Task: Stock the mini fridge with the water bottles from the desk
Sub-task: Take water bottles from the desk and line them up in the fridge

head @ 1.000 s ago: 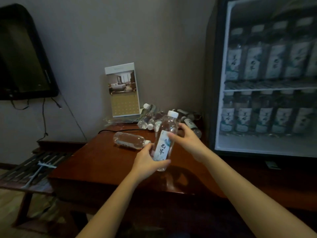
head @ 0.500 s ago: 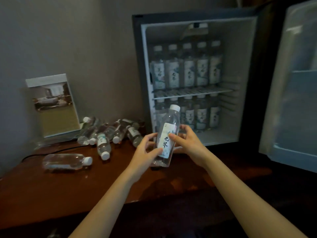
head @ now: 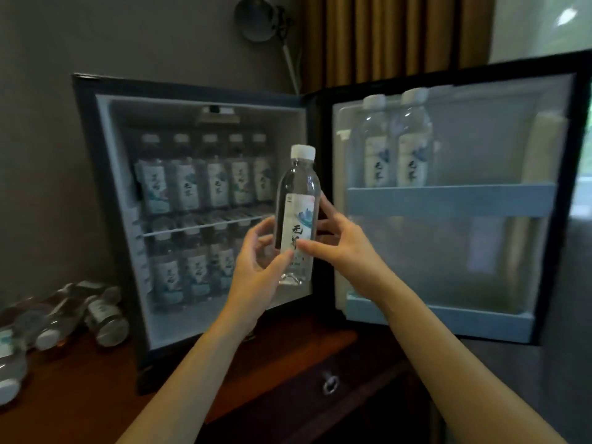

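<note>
A clear water bottle [head: 298,200] with a white cap and a white label is held upright in front of the open mini fridge [head: 105,219]. My left hand [head: 256,267] grips its lower part from the left. My right hand [head: 339,241] holds its label from the right, thumb across the front. Both fridge shelves carry rows of the same bottles [head: 198,184]. Two more bottles [head: 397,142] stand in the upper rack of the open door [head: 448,203]. Several bottles [head: 80,315] lie on the wooden desk [head: 89,395] at the left.
The fridge door swings out to the right, with a lower door rack [head: 442,318] below the upper one. A desk drawer with a ring pull [head: 330,384] sits under the fridge. A round mirror [head: 256,17] and brown curtains [head: 394,36] are behind.
The view has swung right from the desk to the open fridge. The bottle, held in both hands, has risen and moved toward the fridge, now between the cabinet and the door.
</note>
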Tool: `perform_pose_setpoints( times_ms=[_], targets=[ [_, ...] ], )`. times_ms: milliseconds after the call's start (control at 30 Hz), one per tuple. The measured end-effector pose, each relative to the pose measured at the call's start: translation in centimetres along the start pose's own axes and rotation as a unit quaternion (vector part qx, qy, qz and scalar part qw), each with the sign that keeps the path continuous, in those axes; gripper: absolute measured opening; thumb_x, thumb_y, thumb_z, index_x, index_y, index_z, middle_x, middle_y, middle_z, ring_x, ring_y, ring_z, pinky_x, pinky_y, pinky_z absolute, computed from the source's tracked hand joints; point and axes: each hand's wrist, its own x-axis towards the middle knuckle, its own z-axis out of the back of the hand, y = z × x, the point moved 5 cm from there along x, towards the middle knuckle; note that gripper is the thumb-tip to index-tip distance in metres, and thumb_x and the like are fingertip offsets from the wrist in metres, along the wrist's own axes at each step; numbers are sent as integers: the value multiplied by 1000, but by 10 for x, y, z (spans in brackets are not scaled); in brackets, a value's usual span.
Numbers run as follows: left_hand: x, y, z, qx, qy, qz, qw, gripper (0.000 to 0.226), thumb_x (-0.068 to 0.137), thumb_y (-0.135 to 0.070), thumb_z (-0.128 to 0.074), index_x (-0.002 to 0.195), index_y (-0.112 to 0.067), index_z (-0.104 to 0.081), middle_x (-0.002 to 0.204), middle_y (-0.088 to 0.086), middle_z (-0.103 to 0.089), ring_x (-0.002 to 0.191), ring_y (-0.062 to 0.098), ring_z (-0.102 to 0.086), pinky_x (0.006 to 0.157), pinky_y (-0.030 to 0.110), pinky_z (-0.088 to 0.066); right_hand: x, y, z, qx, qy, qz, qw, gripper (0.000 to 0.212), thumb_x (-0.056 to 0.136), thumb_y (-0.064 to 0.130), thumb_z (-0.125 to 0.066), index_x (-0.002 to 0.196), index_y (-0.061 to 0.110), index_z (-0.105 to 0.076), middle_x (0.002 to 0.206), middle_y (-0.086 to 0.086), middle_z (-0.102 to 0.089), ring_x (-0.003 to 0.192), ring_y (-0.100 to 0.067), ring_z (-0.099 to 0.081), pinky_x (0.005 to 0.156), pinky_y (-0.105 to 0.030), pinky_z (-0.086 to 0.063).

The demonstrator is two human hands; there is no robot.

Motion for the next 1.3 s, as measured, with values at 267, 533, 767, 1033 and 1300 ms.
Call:
perform_pose_setpoints(
  times_ms=[267, 533, 767, 1033, 1300],
  targets=[
    [42, -58, -102, -40, 81, -117, 989, 45, 87, -15, -61, 120, -38, -40, 125, 6, -53, 101, 18, -64, 75, 25, -55, -10, 63, 98, -25, -113, 86, 990, 61, 85, 5, -63, 135, 31, -39, 114, -4, -58, 99, -11, -65, 74, -22, -54],
    [66, -79, -180, -38, 143, -165, 975, 52, 89, -18, -59, 131, -33, -33, 135, 4, -50, 119, 17, -54, 95, 36, -50, -22, 92, 170, -50, -181, 132, 973, 61, 82, 2, -64, 134, 23, -40, 113, -8, -62, 97, -15, -67, 76, -25, -55],
    [84, -82, -212, 19, 82, -201, 976, 59, 89, -26, -60, 142, -24, -34, 130, -3, -54, 115, 10, -56, 92, 41, -52, -14, 100, 203, -103, -218, 159, 957, 60, 79, 2, -69, 128, 26, -43, 112, 0, -61, 96, -7, -65, 72, -21, -54],
    [99, -82, -223, 222, -1, -219, 950, 52, 87, -29, -62, 135, -18, -46, 108, 4, -55, 92, 16, -60, 78, 25, -50, 4, 85, 218, -162, -228, 142, 950, 62, 78, 0, -71, 128, 24, -42, 110, 5, -57, 99, -9, -61, 71, -18, -54],
    [94, -66, -225, 239, 82, -187, 949, 62, 88, -17, -62, 142, -8, -35, 126, 8, -48, 111, 22, -54, 96, 28, -45, 11, 59, 232, -249, -258, 64, 931, 70, 75, 25, -76, 133, 27, -36, 114, -2, -58, 101, -16, -60, 85, -39, -56]
  ],
)
